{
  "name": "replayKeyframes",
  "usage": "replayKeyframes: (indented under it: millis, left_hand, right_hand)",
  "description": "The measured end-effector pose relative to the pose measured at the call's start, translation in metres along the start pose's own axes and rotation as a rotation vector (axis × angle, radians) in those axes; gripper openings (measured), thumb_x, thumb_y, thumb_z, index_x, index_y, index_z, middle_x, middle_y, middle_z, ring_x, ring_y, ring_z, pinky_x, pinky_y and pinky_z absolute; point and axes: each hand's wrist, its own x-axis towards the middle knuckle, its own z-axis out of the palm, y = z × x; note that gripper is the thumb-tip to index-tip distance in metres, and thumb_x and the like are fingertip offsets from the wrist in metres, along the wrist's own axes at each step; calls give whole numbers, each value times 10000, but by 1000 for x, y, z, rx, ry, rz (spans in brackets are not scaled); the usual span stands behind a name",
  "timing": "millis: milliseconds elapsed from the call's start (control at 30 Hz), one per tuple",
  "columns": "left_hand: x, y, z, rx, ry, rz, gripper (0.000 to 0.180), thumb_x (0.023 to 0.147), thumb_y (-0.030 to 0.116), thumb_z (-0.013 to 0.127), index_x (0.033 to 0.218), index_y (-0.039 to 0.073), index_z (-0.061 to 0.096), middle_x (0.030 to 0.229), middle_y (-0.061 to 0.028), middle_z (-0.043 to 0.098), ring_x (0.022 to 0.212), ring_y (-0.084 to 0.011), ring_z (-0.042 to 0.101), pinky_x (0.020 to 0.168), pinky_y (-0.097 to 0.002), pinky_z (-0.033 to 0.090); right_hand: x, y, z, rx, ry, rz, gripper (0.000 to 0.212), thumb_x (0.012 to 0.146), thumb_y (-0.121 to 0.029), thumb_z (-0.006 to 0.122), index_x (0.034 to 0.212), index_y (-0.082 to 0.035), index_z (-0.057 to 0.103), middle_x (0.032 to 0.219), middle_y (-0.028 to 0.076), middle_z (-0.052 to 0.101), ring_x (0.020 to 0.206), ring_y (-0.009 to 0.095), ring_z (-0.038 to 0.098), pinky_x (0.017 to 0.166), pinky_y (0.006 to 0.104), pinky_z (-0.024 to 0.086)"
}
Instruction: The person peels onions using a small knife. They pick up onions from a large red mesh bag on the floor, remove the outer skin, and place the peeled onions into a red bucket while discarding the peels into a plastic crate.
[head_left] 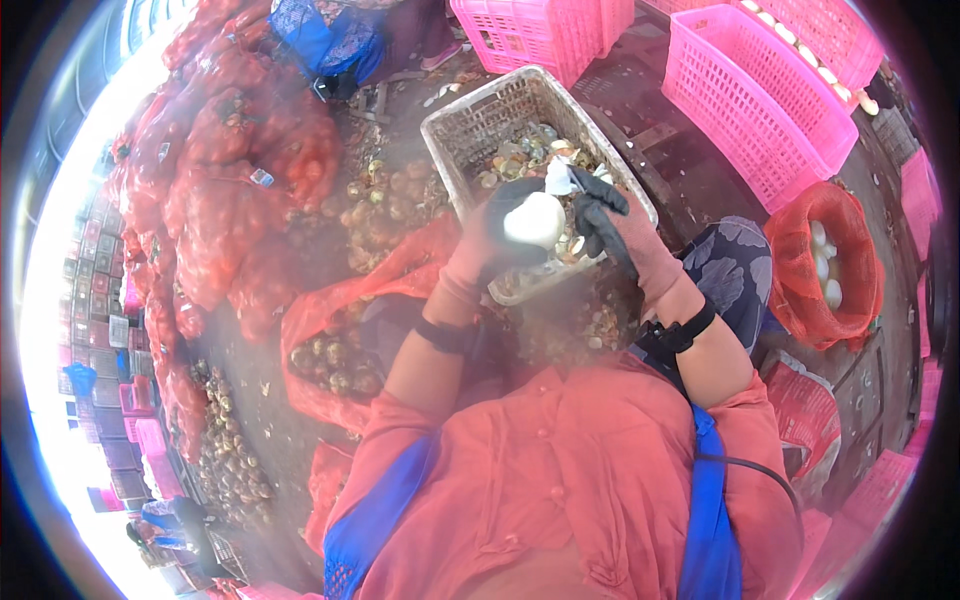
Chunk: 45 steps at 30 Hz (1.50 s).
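A peeled white onion [535, 220] sits in my gloved left hand [497, 228], its surface bright in the light. Close beside it my right hand [607, 218], in a dark-palmed glove, has its fingers curled together; whatever they grip is too small or hidden to name. A pale piece of onion skin [560, 177] shows by the right fingertips. Both hands are over a dirty white plastic crate [447, 135] that holds loose onion skins and scraps [520, 150].
An open red mesh bag of unpeeled onions [335, 365] lies to my left, with full red sacks [260, 150] heaped beyond. Peeled onions lie in a red mesh-lined container [785, 270] at right. Pink crates [740, 120] stand far right. Another person [400, 40] is at the top.
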Motion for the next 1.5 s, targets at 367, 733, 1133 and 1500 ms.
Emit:
replayKeyframes:
  millis: [367,733,1133,1500]
  left_hand:
    - [-2,9,-2,-487,98,110,697,675,-37,690,1340,18,485,1176,-107,624,1053,-199,624,850,-307,535]
    - [2,10,-15,-26,-61,12,905,528,55,829,1358,5,472,1169,-69,620,1043,-167,606,912,-332,507]
    - [9,-1,8,-94,174,-103,691,641,113,835,1260,7,545,1110,-96,636,1004,-169,599,870,-306,493]
    - [6,-15,-4,-429,96,44,556,759,-80,565,1303,2,483,1173,-116,596,1046,-234,610,879,-327,529]
  right_hand:
    - [-23,-19,28,-609,57,-325,561,901,-59,577,1440,-69,423,966,106,669,790,142,635,715,279,495]
    - [-11,3,26,-917,45,-452,562,850,-53,626,1388,-162,505,1114,123,664,979,285,653,830,342,512]
    - [-2,8,29,-1184,226,-682,488,847,-111,630,1329,-149,567,887,96,661,762,260,652,673,335,520]
    - [-15,-12,26,-484,22,-273,632,913,-196,614,1484,-102,359,922,96,662,725,137,613,654,308,506]
